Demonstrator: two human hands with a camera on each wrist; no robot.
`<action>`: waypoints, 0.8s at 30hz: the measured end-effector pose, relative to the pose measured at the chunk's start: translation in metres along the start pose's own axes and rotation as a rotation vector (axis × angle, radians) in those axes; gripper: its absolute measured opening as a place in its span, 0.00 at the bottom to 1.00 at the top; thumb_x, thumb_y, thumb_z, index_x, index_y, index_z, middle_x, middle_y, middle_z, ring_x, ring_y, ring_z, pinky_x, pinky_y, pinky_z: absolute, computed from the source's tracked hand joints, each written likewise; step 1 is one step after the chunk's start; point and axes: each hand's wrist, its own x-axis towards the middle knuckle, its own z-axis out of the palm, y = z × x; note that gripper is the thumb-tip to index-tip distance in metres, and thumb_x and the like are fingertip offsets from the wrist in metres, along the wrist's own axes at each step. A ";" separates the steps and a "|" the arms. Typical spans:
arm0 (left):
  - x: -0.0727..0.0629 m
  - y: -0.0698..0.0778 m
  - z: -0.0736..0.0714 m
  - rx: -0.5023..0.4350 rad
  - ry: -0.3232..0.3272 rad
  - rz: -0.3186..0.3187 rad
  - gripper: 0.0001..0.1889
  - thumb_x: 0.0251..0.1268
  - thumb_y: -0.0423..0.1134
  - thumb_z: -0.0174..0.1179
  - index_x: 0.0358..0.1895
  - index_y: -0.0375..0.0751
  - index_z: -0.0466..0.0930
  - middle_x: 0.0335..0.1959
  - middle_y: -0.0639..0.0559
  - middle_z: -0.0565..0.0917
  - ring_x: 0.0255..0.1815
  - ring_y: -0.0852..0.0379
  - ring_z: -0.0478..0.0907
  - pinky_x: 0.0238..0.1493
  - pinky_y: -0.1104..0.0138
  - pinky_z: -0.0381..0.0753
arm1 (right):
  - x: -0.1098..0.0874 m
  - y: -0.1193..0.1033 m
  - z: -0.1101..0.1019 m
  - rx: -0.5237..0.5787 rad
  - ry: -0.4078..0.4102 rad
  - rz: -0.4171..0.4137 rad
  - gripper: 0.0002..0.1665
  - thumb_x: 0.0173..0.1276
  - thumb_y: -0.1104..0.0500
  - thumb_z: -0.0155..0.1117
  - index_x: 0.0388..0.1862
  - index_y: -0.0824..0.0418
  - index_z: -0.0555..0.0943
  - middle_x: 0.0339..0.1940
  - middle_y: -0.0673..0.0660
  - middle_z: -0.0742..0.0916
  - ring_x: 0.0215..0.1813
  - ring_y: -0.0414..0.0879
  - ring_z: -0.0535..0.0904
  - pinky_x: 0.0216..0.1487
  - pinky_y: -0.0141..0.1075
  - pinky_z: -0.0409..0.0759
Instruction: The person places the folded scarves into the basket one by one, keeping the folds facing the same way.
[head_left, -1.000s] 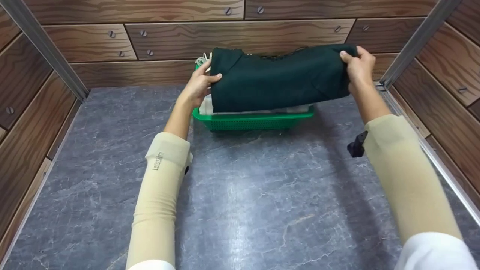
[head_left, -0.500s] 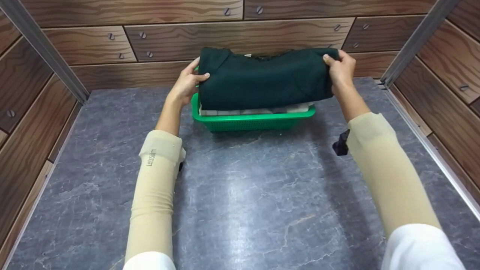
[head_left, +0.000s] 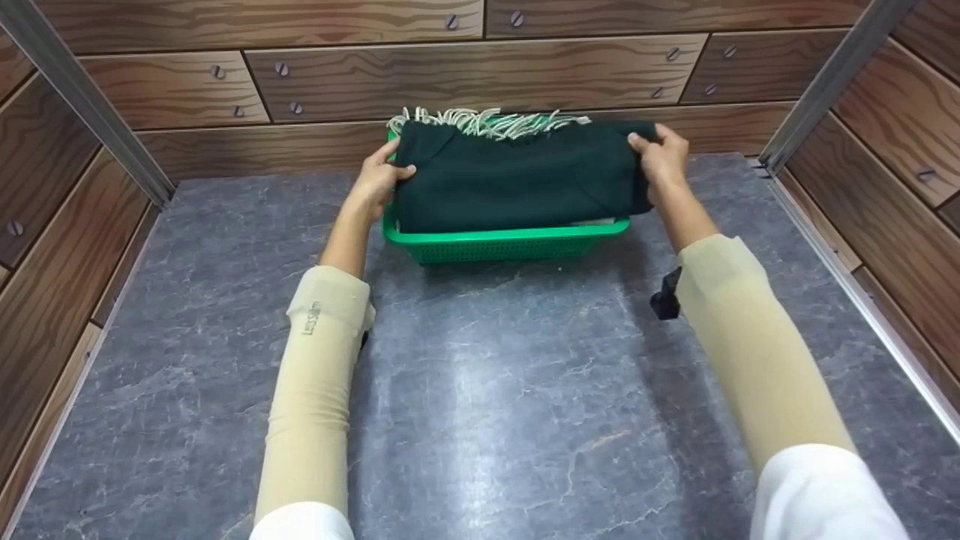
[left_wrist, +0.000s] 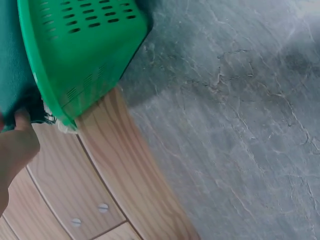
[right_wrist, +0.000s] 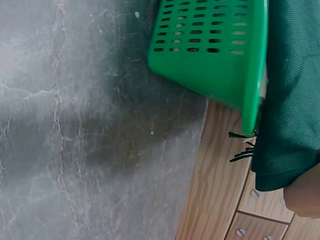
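Note:
A folded dark green scarf lies over the top of a green plastic basket, its right end reaching past the basket's side. My left hand pinches the scarf's left end, thumb on top. At the right end my right hand grips it the same way. Dark fringe hangs from the scarf in the right wrist view. Behind it, cream fringe of another cloth shows along the basket's back. The scarf covers most of what is in the basket.
The basket stands on a grey marbled surface, close to the wood-patterned back wall. Similar wood-patterned panels rise on both sides, with metal posts at the back corners.
Both hands have moved left and then down with the scarf, onto the basket. The pale cloth beneath is now mostly covered, while its cream fringe has come into view behind.

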 end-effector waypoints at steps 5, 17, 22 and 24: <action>0.003 -0.003 0.003 0.010 0.054 0.014 0.32 0.66 0.26 0.50 0.70 0.53 0.57 0.62 0.43 0.67 0.56 0.48 0.69 0.52 0.60 0.71 | 0.000 0.004 0.002 0.010 -0.004 0.028 0.14 0.66 0.58 0.59 0.49 0.61 0.77 0.46 0.54 0.76 0.44 0.43 0.70 0.47 0.33 0.67; 0.011 -0.013 0.008 0.152 0.147 0.099 0.30 0.66 0.27 0.51 0.69 0.51 0.59 0.63 0.43 0.66 0.58 0.50 0.68 0.52 0.63 0.70 | 0.005 0.012 0.002 -0.108 -0.102 0.075 0.24 0.69 0.54 0.54 0.63 0.60 0.70 0.59 0.57 0.71 0.55 0.47 0.66 0.58 0.37 0.63; 0.006 -0.012 0.004 0.325 0.108 0.057 0.33 0.67 0.37 0.54 0.72 0.42 0.49 0.68 0.41 0.57 0.66 0.49 0.58 0.60 0.62 0.63 | 0.007 0.016 -0.009 -0.156 -0.226 0.099 0.31 0.69 0.47 0.53 0.64 0.63 0.67 0.51 0.58 0.75 0.46 0.45 0.72 0.48 0.37 0.72; 0.002 -0.009 0.002 0.407 0.077 -0.001 0.34 0.67 0.41 0.54 0.71 0.36 0.49 0.67 0.39 0.58 0.64 0.49 0.60 0.60 0.62 0.63 | 0.008 0.017 -0.015 -0.181 -0.281 0.105 0.32 0.67 0.45 0.54 0.61 0.67 0.68 0.42 0.55 0.76 0.37 0.41 0.75 0.39 0.34 0.75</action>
